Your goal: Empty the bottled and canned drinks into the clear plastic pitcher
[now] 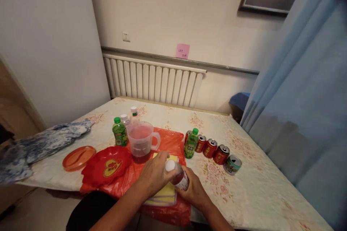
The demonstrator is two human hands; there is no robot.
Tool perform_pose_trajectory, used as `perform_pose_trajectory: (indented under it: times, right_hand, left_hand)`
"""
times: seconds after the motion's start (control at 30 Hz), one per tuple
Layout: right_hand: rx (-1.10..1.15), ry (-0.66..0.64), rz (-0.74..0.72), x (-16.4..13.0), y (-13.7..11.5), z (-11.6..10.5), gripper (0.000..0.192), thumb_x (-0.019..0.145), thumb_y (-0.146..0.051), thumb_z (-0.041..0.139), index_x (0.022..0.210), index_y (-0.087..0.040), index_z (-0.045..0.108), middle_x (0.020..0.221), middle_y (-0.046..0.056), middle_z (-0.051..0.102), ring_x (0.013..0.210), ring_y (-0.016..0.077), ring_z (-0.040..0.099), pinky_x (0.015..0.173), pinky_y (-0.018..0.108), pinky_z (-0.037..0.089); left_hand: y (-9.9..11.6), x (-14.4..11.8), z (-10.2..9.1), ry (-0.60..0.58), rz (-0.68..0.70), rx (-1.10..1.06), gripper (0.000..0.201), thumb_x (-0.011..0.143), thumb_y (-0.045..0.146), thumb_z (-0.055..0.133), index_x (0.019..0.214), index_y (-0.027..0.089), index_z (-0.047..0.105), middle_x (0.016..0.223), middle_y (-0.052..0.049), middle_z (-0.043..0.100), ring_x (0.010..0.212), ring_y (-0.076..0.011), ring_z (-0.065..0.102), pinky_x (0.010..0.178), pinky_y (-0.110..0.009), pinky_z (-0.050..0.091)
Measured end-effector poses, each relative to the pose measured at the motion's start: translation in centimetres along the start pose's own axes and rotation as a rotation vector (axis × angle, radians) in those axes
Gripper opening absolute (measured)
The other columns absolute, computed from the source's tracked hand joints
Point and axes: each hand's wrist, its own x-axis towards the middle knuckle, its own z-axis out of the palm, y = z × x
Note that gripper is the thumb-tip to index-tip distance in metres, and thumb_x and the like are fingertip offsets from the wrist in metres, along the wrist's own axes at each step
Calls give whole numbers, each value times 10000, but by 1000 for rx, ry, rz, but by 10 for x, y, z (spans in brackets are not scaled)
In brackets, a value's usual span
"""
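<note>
a small bottle (179, 176) with a white cap (170, 165) sits between the person's two hands, just above the near edge of the counter (257, 187). the right hand (193, 188) is wrapped around the bottle's lower body from the right and below, closed on it. the left hand (155, 175) comes in from the left and lies against the bottle's upper part, its fingers curled beside the cap; it touches the bottle, but whether it truly grips the cap cannot be told from this view.

the bottle's long axis is tilted: the cap end points up and to the left, toward the left hand, and the base sinks down and to the right into the right palm. dark reddish liquid shows in it. so the cap lies nearer the left hand, the base nearer the right.

under the hands lie a yellow cloth (165, 195) and an orange plastic bag (168, 140). just beyond the left hand, further from the person, stands a clear measuring jug (141, 142) with red liquid at its bottom, its handle to the right. a red dish (107, 166) lies to the left, a green bottle (191, 144) and a row of red cans (211, 148) to the right.
</note>
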Motion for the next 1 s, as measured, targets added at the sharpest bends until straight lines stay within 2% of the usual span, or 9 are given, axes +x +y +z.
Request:
perform_pose_trajectory:
  times: [0.1,0.2,0.3,0.47,0.53,0.6,0.7,0.87,1.0]
  right_hand:
    - [1,-14,-1,7,-5,4,646,632,-171,714,1258,-205,558,1217,97,641,1129,286,599,1005,422,463]
    - [-1,-49,-20,16,-15,6,655,603,-123,684,1244,-208,573,1185,86,650,1112,284,604,1004,428,461]
    - [-3,-85,-57,25,-24,8,631,596,-112,664,1216,-206,590,1134,77,663,1071,276,615,976,417,477]
    - [-29,-37,-117,47,-28,13,632,603,-146,659,1227,-217,587,1154,78,670,1052,278,625,956,413,486]
    - [-97,-16,-129,63,-30,11,590,601,-165,655,1186,-215,604,1132,75,675,1029,279,625,943,408,485]
    - [-199,-17,-136,83,-35,6,535,610,-186,647,1144,-210,617,1076,68,682,980,273,621,901,392,490]
    - [-351,-8,-182,118,-44,-7,531,638,-188,626,1168,-184,598,1057,75,675,953,263,598,869,370,478]
    - [-711,22,-300,170,-57,-25,588,662,-131,584,1248,-159,554,1137,107,642,1031,270,537,907,376,423]
    - [-946,-19,-364,199,-70,-31,589,686,-117,587,1272,-159,537,1159,117,614,1052,272,497,934,379,360]
  left_hand:
    - [-13,-7,-7,-32,172,-145,518,800,226,604,1304,220,483,1227,-83,581,1100,-259,564,920,-354,432]
    - [-23,-13,-16,-78,274,-163,462,814,138,544,1260,260,545,1185,-55,595,1076,-233,570,938,-331,422]
    - [-30,-16,-24,-29,188,-111,377,828,168,557,1198,238,582,1107,-56,614,1003,-230,597,874,-316,441]
    - [-44,-19,-31,245,12,-194,317,864,328,584,1156,205,590,1072,-78,649,968,-248,608,854,-347,463]
    - [-52,-22,-29,313,-51,-284,304,854,330,580,1127,200,606,1084,-86,662,979,-256,612,874,-363,462]
    - [-62,-28,-21,324,-112,-392,302,819,297,579,1102,202,622,1109,-86,669,1012,-265,609,900,-371,452]
    - [-79,-41,4,285,-244,-542,388,729,249,588,1111,191,630,1109,-84,673,1008,-272,603,904,-374,439]
    - [-104,-59,54,176,-426,-841,505,658,271,572,1151,171,600,796,-11,609,648,-176,529,609,-286,408]
    - [-114,-65,75,164,-501,-1037,519,618,311,608,1122,191,586,739,32,537,599,-133,478,575,-258,371]
